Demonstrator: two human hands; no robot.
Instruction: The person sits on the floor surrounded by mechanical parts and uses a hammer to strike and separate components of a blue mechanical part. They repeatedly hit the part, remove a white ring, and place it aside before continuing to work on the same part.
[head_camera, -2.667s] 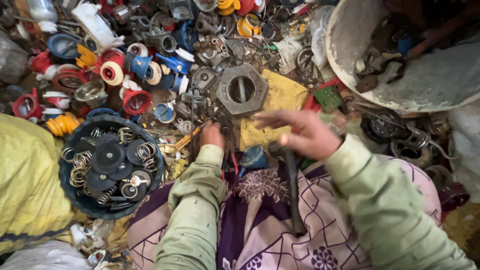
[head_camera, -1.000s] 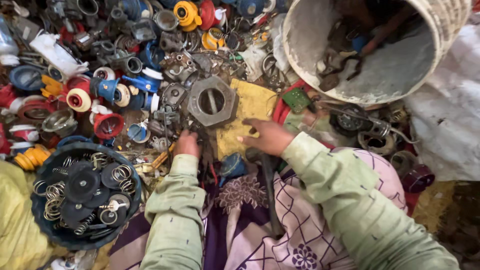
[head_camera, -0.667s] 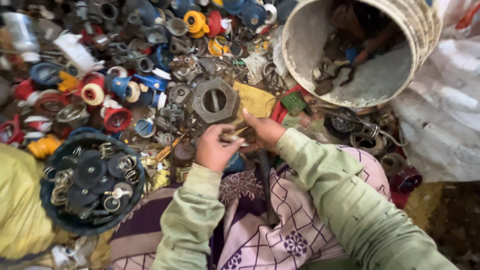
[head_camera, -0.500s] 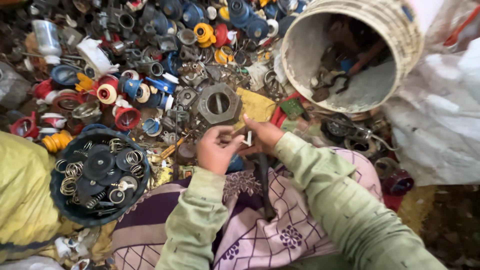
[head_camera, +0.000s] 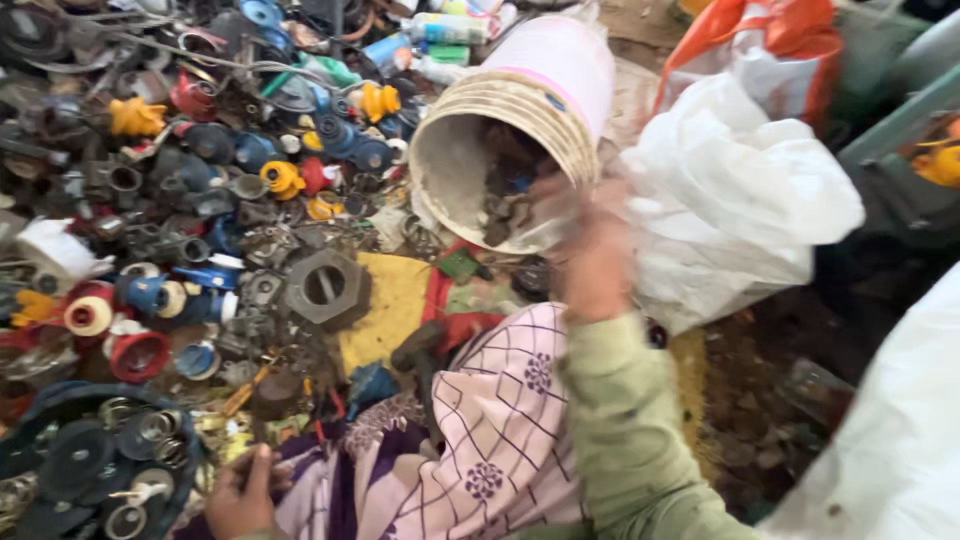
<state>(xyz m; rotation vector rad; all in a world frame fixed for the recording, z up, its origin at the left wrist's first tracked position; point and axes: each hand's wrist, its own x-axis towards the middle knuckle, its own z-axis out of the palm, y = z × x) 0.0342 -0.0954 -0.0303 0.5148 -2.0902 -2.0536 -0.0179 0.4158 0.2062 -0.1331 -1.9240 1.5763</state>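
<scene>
My right hand (head_camera: 592, 262) is a blur at the rim of the tipped white bucket (head_camera: 520, 130) of metal scrap, grip impossible to tell, while my left hand (head_camera: 240, 495) rests loosely curled, holding nothing, beside the dark basin (head_camera: 30, 405) of rings.

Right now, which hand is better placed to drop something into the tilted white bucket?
Right. The right hand, motion-blurred, is raised at the mouth of the white bucket, just by its rim. The left hand rests low beside the dark tray of rings, far from the bucket.
</scene>
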